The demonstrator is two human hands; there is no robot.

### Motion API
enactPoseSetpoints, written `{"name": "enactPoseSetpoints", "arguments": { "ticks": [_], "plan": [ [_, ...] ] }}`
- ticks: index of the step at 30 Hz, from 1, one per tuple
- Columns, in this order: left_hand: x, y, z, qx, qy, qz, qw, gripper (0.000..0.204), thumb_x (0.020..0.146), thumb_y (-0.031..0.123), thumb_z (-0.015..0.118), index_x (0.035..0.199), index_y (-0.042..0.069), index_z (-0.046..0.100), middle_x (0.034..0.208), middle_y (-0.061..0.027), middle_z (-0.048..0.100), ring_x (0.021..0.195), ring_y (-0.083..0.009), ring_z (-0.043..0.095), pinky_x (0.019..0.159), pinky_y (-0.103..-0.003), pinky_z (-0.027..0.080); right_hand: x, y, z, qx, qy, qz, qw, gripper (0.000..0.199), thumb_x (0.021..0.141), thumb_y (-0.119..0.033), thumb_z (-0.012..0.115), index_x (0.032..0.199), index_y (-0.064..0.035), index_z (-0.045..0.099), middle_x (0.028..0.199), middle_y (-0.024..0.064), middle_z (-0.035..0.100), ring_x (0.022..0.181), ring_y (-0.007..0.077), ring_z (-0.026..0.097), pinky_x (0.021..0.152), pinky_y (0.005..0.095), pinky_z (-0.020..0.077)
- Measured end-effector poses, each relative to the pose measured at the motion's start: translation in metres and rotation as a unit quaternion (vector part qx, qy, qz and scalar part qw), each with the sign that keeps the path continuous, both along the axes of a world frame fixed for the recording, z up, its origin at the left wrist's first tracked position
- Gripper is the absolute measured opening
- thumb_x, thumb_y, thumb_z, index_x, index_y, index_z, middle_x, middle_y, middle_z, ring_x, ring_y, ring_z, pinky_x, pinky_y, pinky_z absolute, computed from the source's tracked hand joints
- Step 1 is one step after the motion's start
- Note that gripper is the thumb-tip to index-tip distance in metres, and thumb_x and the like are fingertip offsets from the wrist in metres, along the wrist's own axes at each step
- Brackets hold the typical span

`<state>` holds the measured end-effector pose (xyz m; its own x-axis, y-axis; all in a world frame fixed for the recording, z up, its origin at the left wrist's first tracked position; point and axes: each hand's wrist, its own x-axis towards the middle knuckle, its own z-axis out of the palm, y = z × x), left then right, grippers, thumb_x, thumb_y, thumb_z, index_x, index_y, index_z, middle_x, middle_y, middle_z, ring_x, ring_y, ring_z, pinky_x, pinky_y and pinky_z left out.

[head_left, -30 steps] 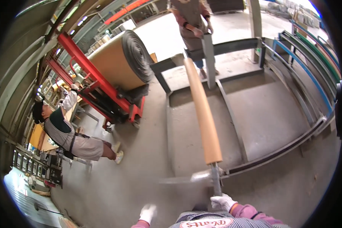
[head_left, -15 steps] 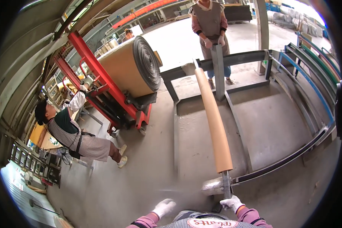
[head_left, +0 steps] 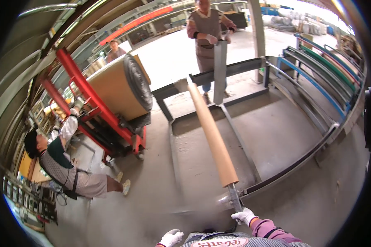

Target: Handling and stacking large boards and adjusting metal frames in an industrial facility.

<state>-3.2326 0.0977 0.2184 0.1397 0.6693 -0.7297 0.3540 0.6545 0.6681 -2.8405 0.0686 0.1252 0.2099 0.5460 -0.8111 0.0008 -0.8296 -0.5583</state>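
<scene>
A long brown cardboard tube [head_left: 212, 136] lies across the dark metal frame, running away from me, with a thin shaft end [head_left: 189, 79] showing beyond it. My white-gloved right hand [head_left: 244, 216] is closed on a grey metal bar [head_left: 235, 198] at the tube's near end. How bar and shaft join is hidden. My left hand [head_left: 171, 238], also gloved, hangs low to the left, holding nothing, its fingers loosely extended. Across the frame, a person [head_left: 206, 37] grips the top of an upright grey metal post [head_left: 220, 70] with both gloved hands.
The frame's curved side rail [head_left: 292, 171] passes on the right, with colored metal racks [head_left: 317, 70] beyond. To the left, a red lift stacker [head_left: 86, 86] carries a large wrapped roll [head_left: 111, 86]. A person [head_left: 66, 164] holds the stacker; another [head_left: 114, 51] stands behind the roll.
The whole view has shifted, moving the scene left. My left hand sits lower, nearer the picture's bottom edge. My right hand stays on the bar. The person opposite still grips the post.
</scene>
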Motion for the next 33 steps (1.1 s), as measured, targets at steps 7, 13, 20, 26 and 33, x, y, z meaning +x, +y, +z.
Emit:
{"name": "enactPoseSetpoints", "arguments": {
  "ticks": [7,13,20,26,33],
  "plan": [
    [0.016,0.073,0.007,0.026,-0.040,0.057,0.997,0.002,0.093,0.012,0.055,0.094,0.013,0.057,0.065,0.0034,0.047,0.051,-0.0085,0.044,0.044,-0.024,0.035,-0.011,0.009,0.083,-0.041,-0.103,0.049,0.993,0.054,0.064,-0.030,0.079,0.101,0.0039,0.060,0.074,0.0128,0.063,0.059,0.0200,0.061,0.054,0.0330,0.0491],
    [0.008,0.098,0.006,0.007,-0.006,0.005,1.000,0.013,0.092,0.013,0.057,0.104,0.009,0.057,0.069,0.0014,0.051,0.053,-0.0103,0.046,0.046,-0.026,0.039,-0.008,0.005,0.079,-0.047,-0.087,0.061,0.993,0.058,0.064,-0.036,0.076,0.104,0.0030,0.061,0.081,0.0155,0.066,0.072,0.0270,0.065,0.065,0.0372,0.0518],
    [0.006,0.099,0.009,0.039,0.024,-0.044,0.998,0.029,0.090,0.020,0.062,0.115,0.005,0.059,0.080,-0.0027,0.060,0.064,-0.0120,0.054,0.056,-0.029,0.046,-0.009,0.003,0.055,-0.031,-0.096,0.095,0.990,0.060,0.067,-0.035,0.076,0.107,0.0067,0.058,0.079,0.0157,0.067,0.068,0.0257,0.065,0.063,0.0379,0.0516],
    [-0.005,0.095,0.004,0.052,0.026,-0.057,0.997,0.017,0.090,0.023,0.060,0.092,0.006,0.062,0.072,-0.0024,0.058,0.064,-0.0137,0.053,0.056,-0.029,0.044,-0.006,0.003,0.070,-0.034,-0.069,0.088,0.993,0.059,0.068,-0.036,0.076,0.105,0.0068,0.059,0.078,0.0155,0.066,0.069,0.0262,0.065,0.062,0.0376,0.0511],
    [-0.016,0.080,0.001,0.074,0.044,-0.068,0.994,0.021,0.089,0.024,0.057,0.076,0.008,0.058,0.066,-0.0016,0.055,0.060,-0.0155,0.050,0.055,-0.033,0.042,-0.014,0.000,0.033,0.051,-0.228,0.110,0.966,0.061,0.066,-0.036,0.078,0.105,0.0060,0.059,0.078,0.0136,0.066,0.067,0.0238,0.064,0.061,0.0350,0.0512]
  ]
}}
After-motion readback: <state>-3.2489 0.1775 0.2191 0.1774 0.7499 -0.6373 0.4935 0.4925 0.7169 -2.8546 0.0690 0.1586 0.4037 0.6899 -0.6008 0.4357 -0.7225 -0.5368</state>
